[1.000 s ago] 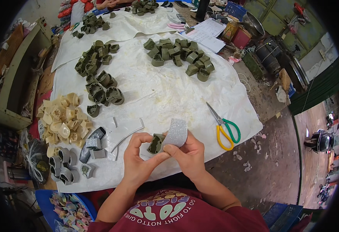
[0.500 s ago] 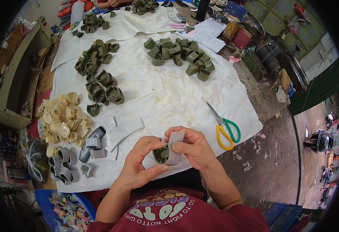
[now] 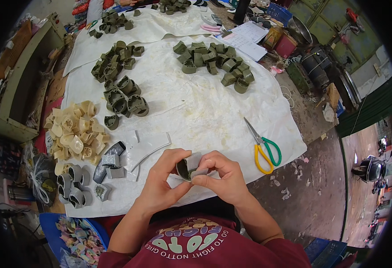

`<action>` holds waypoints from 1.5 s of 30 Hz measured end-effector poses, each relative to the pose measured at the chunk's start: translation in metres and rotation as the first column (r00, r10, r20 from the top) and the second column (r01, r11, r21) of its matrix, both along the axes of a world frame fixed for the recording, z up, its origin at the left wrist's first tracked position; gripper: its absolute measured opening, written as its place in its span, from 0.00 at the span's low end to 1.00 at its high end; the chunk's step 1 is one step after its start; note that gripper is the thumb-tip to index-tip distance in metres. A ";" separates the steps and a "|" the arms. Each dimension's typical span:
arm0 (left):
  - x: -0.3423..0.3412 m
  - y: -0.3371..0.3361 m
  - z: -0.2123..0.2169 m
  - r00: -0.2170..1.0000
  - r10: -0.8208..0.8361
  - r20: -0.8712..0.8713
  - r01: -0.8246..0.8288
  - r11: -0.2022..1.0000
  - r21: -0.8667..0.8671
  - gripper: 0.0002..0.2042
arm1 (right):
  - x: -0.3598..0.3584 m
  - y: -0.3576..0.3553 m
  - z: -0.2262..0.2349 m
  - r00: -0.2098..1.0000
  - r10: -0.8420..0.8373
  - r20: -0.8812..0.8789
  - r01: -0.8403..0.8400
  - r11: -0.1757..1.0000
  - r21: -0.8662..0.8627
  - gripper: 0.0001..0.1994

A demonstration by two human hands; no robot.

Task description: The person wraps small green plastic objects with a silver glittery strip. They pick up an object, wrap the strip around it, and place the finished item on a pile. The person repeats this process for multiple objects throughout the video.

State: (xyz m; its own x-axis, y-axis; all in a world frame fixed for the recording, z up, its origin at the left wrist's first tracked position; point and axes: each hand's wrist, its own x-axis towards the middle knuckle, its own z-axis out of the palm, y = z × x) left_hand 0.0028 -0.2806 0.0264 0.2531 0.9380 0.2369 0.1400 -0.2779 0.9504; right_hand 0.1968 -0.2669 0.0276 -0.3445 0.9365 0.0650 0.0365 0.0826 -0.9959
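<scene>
Close to the table's front edge, my left hand (image 3: 158, 178) grips a hollow olive-green shoe heel (image 3: 183, 169) from its left side, thumb below and fingers above. A grey strip of covering material (image 3: 194, 159) is bent round the heel's outer wall. My right hand (image 3: 225, 177) pinches the strip's loose end between thumb and forefinger, on the heel's right side. The fingers partly hide both the heel and the strip. Left of my hands stand several heels covered in grey (image 3: 76, 192), and one more grey-covered heel (image 3: 101, 191) lies apart from them.
Scissors (image 3: 260, 140) with yellow and green handles lie to the right. Cream heels (image 3: 76, 129) are heaped at left, with olive-green heels (image 3: 126, 100) behind them and another pile (image 3: 211, 57) farther back. A blue bin (image 3: 48, 230) of scraps stands at lower left.
The strip's raised free end has come down round the heel, toward its open face. The heel has turned in my hands, and both hands are closer together.
</scene>
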 end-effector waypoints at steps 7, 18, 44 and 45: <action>0.000 -0.002 0.008 0.997 -0.017 -0.071 0.022 0.998 0.060 0.30 | -0.004 -0.003 0.012 0.996 -0.044 0.077 0.040 0.998 0.045 0.07; 0.004 -0.009 -0.009 0.928 0.018 0.371 0.028 0.993 -0.119 0.31 | -0.002 0.004 0.007 0.983 -0.015 0.185 -0.001 0.996 0.086 0.18; 0.022 -0.003 -0.016 0.416 0.284 0.864 0.420 0.783 -0.460 0.25 | -0.009 0.014 -0.007 0.965 -0.201 -0.166 0.220 0.970 0.101 0.13; 0.023 -0.001 -0.014 0.341 0.287 0.895 0.497 0.753 -0.431 0.27 | -0.012 0.014 -0.008 0.932 -0.298 -0.205 0.316 0.947 0.062 0.13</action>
